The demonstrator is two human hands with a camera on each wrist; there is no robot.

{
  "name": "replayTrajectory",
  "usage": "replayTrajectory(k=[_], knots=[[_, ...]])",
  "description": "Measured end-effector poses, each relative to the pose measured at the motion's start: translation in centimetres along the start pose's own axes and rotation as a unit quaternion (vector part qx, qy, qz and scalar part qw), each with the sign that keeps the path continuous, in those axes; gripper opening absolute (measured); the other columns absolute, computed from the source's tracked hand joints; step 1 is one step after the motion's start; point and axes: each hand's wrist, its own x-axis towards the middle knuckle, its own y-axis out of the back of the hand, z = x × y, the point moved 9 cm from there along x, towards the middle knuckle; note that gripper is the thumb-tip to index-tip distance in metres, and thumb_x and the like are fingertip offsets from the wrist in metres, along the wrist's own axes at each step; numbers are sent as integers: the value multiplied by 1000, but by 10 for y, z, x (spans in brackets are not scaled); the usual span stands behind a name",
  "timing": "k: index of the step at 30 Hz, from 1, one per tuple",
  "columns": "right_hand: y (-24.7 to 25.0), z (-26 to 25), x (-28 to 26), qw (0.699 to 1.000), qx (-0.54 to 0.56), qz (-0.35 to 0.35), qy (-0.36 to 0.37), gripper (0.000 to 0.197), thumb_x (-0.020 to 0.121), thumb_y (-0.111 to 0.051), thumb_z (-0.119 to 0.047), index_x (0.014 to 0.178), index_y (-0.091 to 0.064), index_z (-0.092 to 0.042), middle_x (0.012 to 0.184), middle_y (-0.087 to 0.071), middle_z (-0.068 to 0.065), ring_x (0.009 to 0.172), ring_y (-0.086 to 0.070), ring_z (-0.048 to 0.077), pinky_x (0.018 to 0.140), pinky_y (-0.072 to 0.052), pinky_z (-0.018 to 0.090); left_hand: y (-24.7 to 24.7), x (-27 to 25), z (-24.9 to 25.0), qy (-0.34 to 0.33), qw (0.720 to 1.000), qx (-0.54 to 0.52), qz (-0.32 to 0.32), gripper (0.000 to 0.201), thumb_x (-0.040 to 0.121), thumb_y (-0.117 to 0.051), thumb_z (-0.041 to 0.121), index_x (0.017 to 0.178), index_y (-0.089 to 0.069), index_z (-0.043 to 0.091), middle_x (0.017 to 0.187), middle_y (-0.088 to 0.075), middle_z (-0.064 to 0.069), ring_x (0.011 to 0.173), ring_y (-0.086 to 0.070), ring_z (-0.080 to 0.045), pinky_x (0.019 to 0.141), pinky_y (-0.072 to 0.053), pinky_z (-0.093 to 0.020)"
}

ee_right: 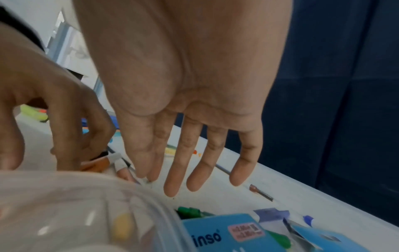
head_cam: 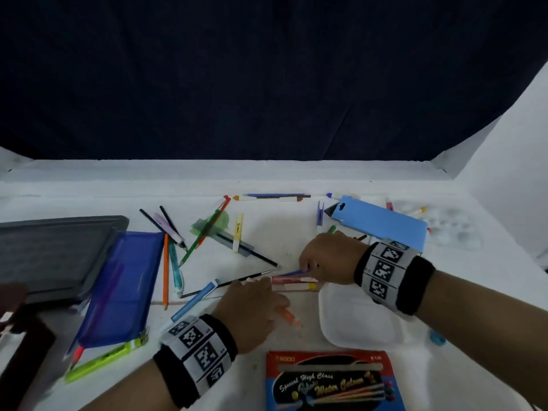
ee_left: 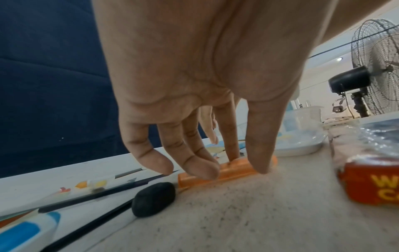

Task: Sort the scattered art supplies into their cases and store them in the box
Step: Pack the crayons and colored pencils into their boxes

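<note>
My left hand (head_cam: pixel 275 307) reaches down at the table's centre and pinches an orange marker (ee_left: pixel 226 172) between thumb and fingers; the marker lies flat on the table. My right hand (head_cam: pixel 305 269) is just beyond it. Its thumb and index fingertips (ee_right: pixel 149 177) meet on a thin blue pen (head_cam: pixel 292 273), and the other fingers stay straight. Pink and yellow markers (head_cam: pixel 293 283) lie under that pen. A blue mesh pencil case (head_cam: pixel 118 286) lies open at the left. The water colour pen pack (head_cam: pixel 332 381) sits at the near edge.
A clear plastic container (head_cam: pixel 358 315) stands right of my hands. A light blue case (head_cam: pixel 382 223) lies at the back right, a grey box (head_cam: pixel 50 253) at the far left. Pencils, pens and a green protractor (head_cam: pixel 213 223) are scattered across the middle. A black eraser (ee_left: pixel 153 198) lies by the orange marker.
</note>
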Motion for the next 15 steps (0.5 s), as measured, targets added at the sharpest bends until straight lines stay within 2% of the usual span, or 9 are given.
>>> replayTrajectory(k=[4,8,10,13,15], knots=[[-17,-4,22,998,-53,-35,23,18,92,-54,-18,98,-71,-16,100,-69,3,96,-60,21,80,-46,36,4,8,1,-10,1000,-9,14,26,97,-50,29,122,-55,34,125,-49,4,114,-54,-19,97,-38,-36],[-28,-10,33,990,-121,-61,39,17,95,-52,-17,103,-63,-8,107,-65,11,100,-60,29,80,-44,37,5,13,1,-16,999,-37,30,9,95,-57,27,103,-59,29,113,-54,5,98,-58,-18,83,-45,-32],[-31,-11,36,986,-141,-75,42,13,95,-53,-16,101,-62,-8,105,-64,12,101,-61,30,79,-41,37,5,12,1,-20,998,-37,41,11,95,-58,30,105,-60,27,114,-53,4,94,-59,-19,81,-46,-33],[-29,-13,39,985,-145,-81,48,5,94,-56,-16,92,-58,-11,95,-60,9,99,-61,30,83,-45,42,13,6,0,-24,993,-74,84,17,97,-56,37,109,-59,25,114,-52,6,89,-60,-16,80,-50,-32],[-29,-11,40,984,-144,-92,46,13,94,-61,-18,100,-62,-7,103,-64,12,101,-61,31,88,-48,46,28,-4,-3,-20,983,-131,127,17,97,-56,40,107,-58,26,106,-55,9,84,-59,-11,76,-48,-29]])
